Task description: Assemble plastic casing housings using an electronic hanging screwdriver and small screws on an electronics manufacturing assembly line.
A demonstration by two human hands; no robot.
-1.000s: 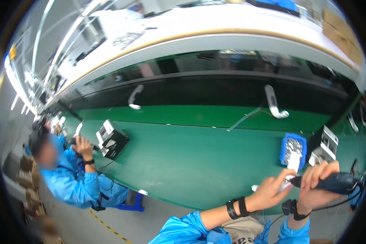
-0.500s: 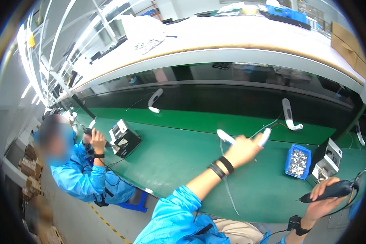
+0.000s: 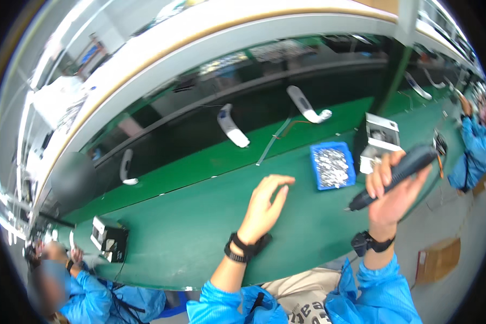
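My left hand [image 3: 264, 208] hovers over the green work surface with its fingers stretched out, holding nothing. In my right hand [image 3: 391, 189] is a black electric screwdriver [image 3: 410, 171], its tip pointing down and to the left. A white curved handle-like part [image 3: 233, 127] lies beyond my left hand on the green belt. To its right rests another such part [image 3: 306, 106], with thin wires beside it. Between my hands, a little farther off, stands a blue bin [image 3: 317, 181] of small silvery pieces. A black and white boxy device [image 3: 382, 132] stands behind my right hand.
More white curved parts lie along the belt, one at the left [image 3: 127, 167] and one at the far right [image 3: 417, 86]. A second boxy device [image 3: 110, 240] stands near a co-worker in blue [image 3: 94, 291]. A shelf edge [image 3: 210, 43] runs above the belt. A cardboard box [image 3: 438, 261] sits lower right.
My left hand has let go of a white curved part, which now lies on the belt, and has drawn back nearer me. The view has turned right. The screwdriver remains in my right hand.
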